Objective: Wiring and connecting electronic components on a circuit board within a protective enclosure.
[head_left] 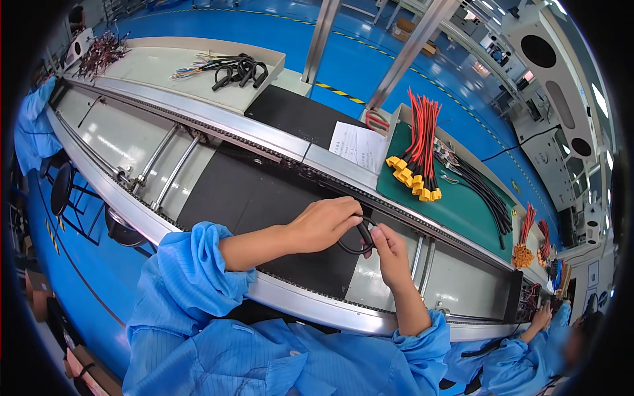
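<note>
A black cable (364, 236) bends into a loop between my two hands, above the black mat (264, 204) on the bench. My left hand (328, 224) pinches it from the left side with the fingers closed. On the other side, my right hand (391, 254) grips the cable between thumb and fingers. The far ends of the cable are hidden by my fingers. Beyond my hands, a bundle of red and black wires with yellow connectors (416, 181) lies on a green mat (396, 148). Several black cables (479, 188) lie to the right of that bundle.
A metal rail with a chain (264, 142) runs across beyond my hands. A paper sheet (358, 146) lies past it. Coiled black cables (241, 69) rest on the far-left tray. Metal posts (321, 39) rise behind. A co-worker's hand (543, 317) works at the far right.
</note>
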`<action>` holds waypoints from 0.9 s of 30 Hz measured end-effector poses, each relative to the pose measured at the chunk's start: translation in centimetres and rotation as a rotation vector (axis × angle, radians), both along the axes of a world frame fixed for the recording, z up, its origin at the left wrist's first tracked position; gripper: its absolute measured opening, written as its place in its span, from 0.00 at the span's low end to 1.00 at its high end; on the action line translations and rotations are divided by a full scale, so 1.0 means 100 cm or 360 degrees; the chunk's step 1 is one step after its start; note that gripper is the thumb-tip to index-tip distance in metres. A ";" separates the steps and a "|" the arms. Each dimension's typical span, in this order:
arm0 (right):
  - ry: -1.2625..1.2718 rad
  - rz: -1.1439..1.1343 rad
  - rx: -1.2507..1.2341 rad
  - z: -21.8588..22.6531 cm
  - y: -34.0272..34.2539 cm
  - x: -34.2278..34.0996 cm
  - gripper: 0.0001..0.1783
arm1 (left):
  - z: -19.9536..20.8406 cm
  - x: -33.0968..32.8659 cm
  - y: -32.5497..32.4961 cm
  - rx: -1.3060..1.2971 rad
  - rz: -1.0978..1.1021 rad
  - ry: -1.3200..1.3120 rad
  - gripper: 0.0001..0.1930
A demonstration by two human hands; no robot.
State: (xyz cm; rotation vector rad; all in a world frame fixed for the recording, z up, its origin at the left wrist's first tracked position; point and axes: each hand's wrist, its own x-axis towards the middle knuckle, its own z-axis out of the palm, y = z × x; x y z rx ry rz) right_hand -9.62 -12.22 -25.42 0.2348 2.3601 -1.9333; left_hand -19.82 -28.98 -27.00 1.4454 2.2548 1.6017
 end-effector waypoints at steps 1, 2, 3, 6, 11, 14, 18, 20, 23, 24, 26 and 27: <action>0.0020 -0.0028 -0.0242 -0.003 -0.002 0.000 0.11 | 0.002 -0.001 0.000 0.0073 -0.0040 -0.0081 0.06; 0.0041 -0.0055 -0.0484 -0.005 -0.003 0.001 0.11 | 0.004 -0.001 0.000 0.0146 -0.0079 -0.0163 0.07; 0.0038 -0.0059 -0.0488 -0.007 -0.005 0.000 0.11 | 0.006 0.000 -0.001 0.0141 -0.0083 -0.0166 0.07; 0.0224 0.0069 -0.0455 -0.016 -0.009 -0.001 0.13 | 0.017 0.002 -0.005 0.0196 -0.0471 -0.1061 0.09; 0.0298 0.0062 -0.0191 -0.015 -0.008 -0.011 0.18 | 0.026 -0.005 -0.006 -0.0025 -0.0226 -0.0691 0.10; 0.0501 0.0079 0.0215 -0.009 -0.019 -0.014 0.24 | 0.016 0.003 0.000 -0.0187 -0.0021 -0.0327 0.10; 0.1114 0.0182 0.1181 0.005 -0.034 -0.014 0.35 | 0.003 0.013 0.006 -0.0433 0.0238 0.0110 0.11; 0.0983 0.0180 0.1259 0.007 -0.034 -0.010 0.41 | 0.002 0.011 0.004 -0.0318 0.0072 -0.0071 0.11; 0.0810 0.0060 0.1283 0.011 -0.028 -0.007 0.45 | 0.005 0.003 0.000 -0.0209 -0.0089 -0.0263 0.11; 0.0768 -0.0057 0.1233 0.013 -0.022 -0.008 0.43 | 0.011 -0.002 -0.004 -0.0246 -0.0170 -0.0485 0.10; 0.0683 -0.0078 0.1190 0.019 -0.014 -0.006 0.39 | 0.027 -0.012 -0.011 -0.0304 -0.0335 -0.0924 0.07; 0.0602 -0.0103 0.1149 0.019 -0.013 -0.006 0.35 | 0.028 -0.014 -0.013 -0.0331 -0.0417 -0.1146 0.07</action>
